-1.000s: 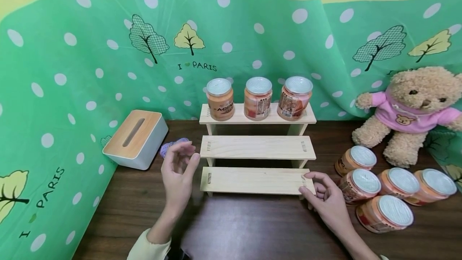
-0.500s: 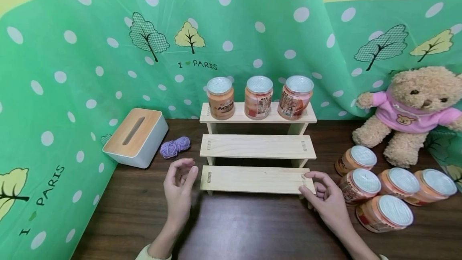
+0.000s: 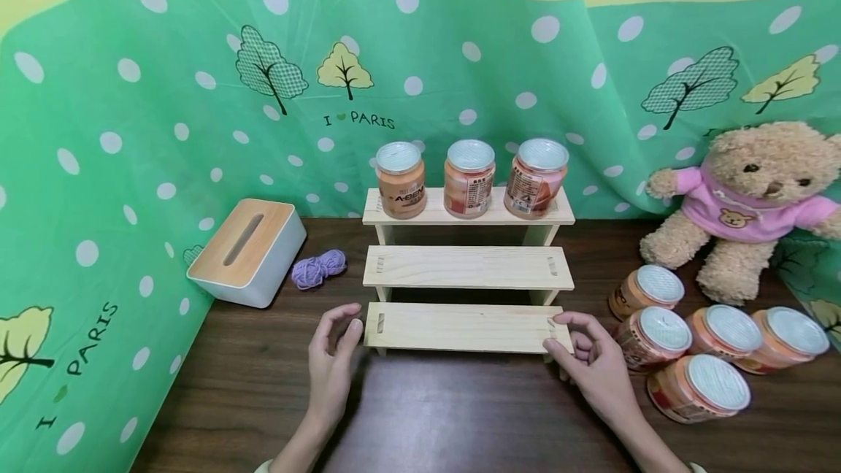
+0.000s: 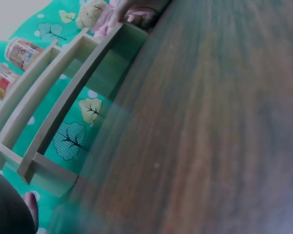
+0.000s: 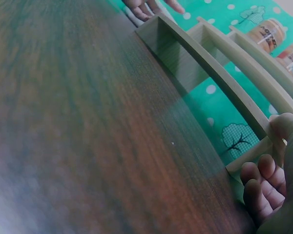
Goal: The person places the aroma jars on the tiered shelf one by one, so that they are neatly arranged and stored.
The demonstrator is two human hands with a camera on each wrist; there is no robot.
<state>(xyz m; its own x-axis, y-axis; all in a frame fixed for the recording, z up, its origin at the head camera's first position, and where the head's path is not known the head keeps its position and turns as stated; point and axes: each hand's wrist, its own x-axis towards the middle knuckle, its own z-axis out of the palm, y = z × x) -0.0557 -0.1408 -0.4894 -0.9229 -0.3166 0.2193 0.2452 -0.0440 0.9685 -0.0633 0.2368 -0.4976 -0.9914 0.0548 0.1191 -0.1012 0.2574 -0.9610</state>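
Observation:
A three-step wooden display rack (image 3: 460,267) stands in the middle of the table. My right hand (image 3: 594,367) grips the right end of its lowest step, thumb in front; the right wrist view shows the other fingers (image 5: 263,190) curled beneath that end. Just off the step's left end is my left hand (image 3: 331,367), its fingers loosely bent with nothing in them. Three lidded jars with orange contents stand on the top step: a left jar (image 3: 401,181), a middle jar (image 3: 469,179) and a right jar (image 3: 536,179). The two lower steps are bare.
Several similar jars (image 3: 699,389) are grouped on the table at the right. Behind them sits a teddy bear (image 3: 742,203) in a pink top. A tissue box (image 3: 246,254) and a purple yarn bundle (image 3: 318,268) lie left of the rack. A green curtain (image 3: 460,57) hangs behind.
My left hand has come down from beside the yarn, uncovering it, and moved to the lowest step's left end. The right hand keeps its grip; rack and jars look unmoved.

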